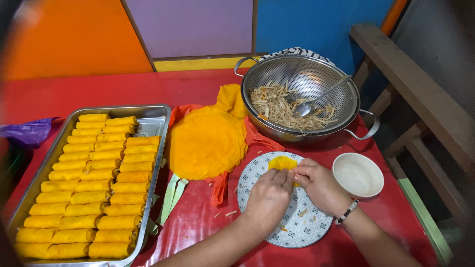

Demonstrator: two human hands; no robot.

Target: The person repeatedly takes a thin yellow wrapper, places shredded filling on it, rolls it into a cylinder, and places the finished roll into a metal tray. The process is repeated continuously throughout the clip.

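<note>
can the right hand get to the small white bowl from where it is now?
Probably yes. The right hand rests on the patterned plate, pinching the orange wrapper together with the left hand. The small white bowl sits just beside it on the red table, nothing between.

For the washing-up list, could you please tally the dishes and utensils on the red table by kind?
Metal tray: 1
Metal colander: 1
Metal spoon: 1
Patterned plate: 1
White bowl: 1
Total: 5
</note>
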